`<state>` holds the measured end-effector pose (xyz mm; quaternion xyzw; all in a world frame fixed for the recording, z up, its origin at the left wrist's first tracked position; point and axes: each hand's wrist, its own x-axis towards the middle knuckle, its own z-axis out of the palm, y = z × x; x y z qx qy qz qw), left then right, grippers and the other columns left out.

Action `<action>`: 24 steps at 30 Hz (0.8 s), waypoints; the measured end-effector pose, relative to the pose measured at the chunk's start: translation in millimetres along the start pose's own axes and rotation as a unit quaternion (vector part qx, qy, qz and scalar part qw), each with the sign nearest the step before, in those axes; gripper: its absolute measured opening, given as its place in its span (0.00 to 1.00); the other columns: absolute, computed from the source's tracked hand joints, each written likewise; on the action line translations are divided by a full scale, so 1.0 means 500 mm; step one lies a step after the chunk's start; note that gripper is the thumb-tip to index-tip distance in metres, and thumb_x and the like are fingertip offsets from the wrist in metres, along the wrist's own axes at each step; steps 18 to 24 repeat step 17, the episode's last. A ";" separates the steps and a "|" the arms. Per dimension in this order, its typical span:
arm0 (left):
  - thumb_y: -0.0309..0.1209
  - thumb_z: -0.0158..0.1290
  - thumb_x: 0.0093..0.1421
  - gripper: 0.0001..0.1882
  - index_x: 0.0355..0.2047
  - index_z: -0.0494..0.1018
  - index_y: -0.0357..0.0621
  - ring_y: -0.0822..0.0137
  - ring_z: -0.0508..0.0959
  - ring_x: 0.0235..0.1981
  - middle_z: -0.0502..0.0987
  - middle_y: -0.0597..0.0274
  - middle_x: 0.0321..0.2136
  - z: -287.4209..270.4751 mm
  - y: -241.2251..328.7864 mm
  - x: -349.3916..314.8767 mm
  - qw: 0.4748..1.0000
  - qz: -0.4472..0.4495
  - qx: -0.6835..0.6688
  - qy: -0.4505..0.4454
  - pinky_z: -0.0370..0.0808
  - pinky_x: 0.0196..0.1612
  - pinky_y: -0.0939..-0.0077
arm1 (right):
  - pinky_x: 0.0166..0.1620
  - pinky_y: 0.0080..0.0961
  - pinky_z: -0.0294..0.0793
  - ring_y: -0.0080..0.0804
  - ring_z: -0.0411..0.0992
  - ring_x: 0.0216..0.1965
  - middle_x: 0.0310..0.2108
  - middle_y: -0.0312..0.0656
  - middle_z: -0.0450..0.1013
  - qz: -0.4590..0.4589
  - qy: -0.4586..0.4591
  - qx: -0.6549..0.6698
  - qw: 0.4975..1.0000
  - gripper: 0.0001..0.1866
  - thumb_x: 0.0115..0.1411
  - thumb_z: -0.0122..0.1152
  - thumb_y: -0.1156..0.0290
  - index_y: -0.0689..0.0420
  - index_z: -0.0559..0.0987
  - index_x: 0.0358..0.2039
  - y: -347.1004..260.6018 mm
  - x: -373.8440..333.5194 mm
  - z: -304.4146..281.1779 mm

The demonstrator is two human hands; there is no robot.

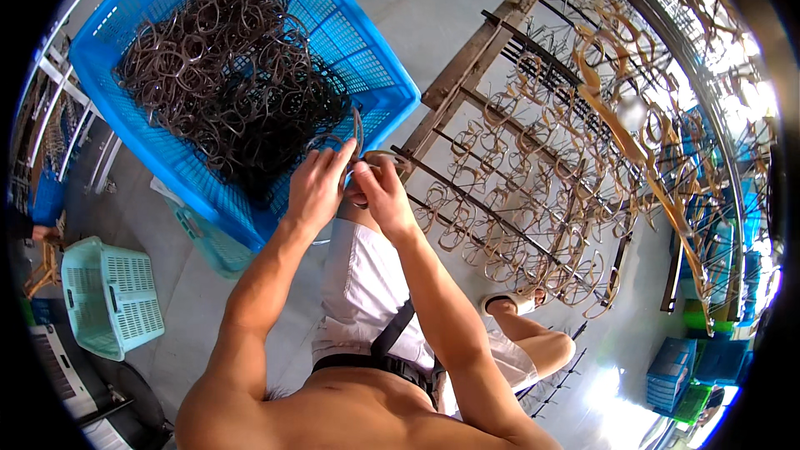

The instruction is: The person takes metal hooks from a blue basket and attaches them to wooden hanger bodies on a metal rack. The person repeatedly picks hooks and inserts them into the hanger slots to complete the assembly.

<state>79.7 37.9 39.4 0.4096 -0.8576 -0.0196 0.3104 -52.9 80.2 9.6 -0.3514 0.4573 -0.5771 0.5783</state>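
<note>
two hands [354, 183] hiding a brown ring [379, 158], grip unclear

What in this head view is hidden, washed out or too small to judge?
- Frame piece between left hand and right hand: mostly covered by the fingers; the grip is unclear.
- Blue crate bottom: buried under dark frames.
- Rack far end: lost in glare, bent at the rim.
- Green basket contents: not visible.

Bright daylight, glare blown out right, fisheye-bent edges

Both hands, left hand [315, 186] and right hand [383, 193], grip a brown ring [357, 135] beside the blue crate [367, 50].
</note>
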 end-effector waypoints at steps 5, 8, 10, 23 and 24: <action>0.15 0.49 0.51 0.27 0.53 0.64 0.42 0.49 0.72 0.42 0.69 0.49 0.42 -0.008 -0.030 -0.036 0.997 -0.049 -0.031 0.058 0.72 0.43 0.62 | 0.21 0.21 0.69 0.23 0.68 0.15 0.16 0.40 0.70 -0.024 0.048 -0.187 0.981 0.14 0.61 0.51 0.67 0.67 0.77 0.28 0.026 0.015 -0.007; 0.21 0.49 0.57 0.17 0.48 0.69 0.39 0.49 0.72 0.45 0.69 0.51 0.46 0.000 -0.056 -0.051 0.987 -0.133 -0.030 0.082 0.72 0.46 0.63 | 0.13 0.21 0.60 0.22 0.63 0.11 0.15 0.36 0.67 0.127 0.059 -0.057 0.989 0.16 0.63 0.48 0.64 0.66 0.76 0.33 0.019 0.009 0.005; 0.25 0.48 0.59 0.14 0.46 0.70 0.38 0.48 0.74 0.42 0.72 0.48 0.43 0.017 -0.060 -0.059 0.983 -0.162 0.016 0.088 0.73 0.43 0.62 | 0.15 0.21 0.64 0.23 0.65 0.13 0.16 0.36 0.68 0.090 0.073 -0.096 0.989 0.17 0.63 0.46 0.63 0.64 0.77 0.36 -0.002 0.002 0.019; 0.40 0.52 0.57 0.21 0.49 0.66 0.46 0.49 0.78 0.39 0.76 0.43 0.41 0.111 -0.150 -0.091 0.922 -0.320 -0.220 -0.005 0.74 0.41 0.52 | 0.19 0.20 0.67 0.25 0.68 0.15 0.17 0.43 0.70 -0.177 0.253 0.007 0.951 0.13 0.66 0.44 0.64 0.61 0.70 0.39 -0.116 -0.103 -0.061; 0.40 0.52 0.57 0.21 0.49 0.66 0.46 0.49 0.78 0.39 0.76 0.43 0.41 0.111 -0.150 -0.091 0.922 -0.320 -0.220 -0.005 0.74 0.41 0.52 | 0.19 0.20 0.67 0.25 0.68 0.15 0.17 0.43 0.70 -0.177 0.253 0.007 0.951 0.13 0.66 0.44 0.64 0.61 0.70 0.39 -0.116 -0.103 -0.061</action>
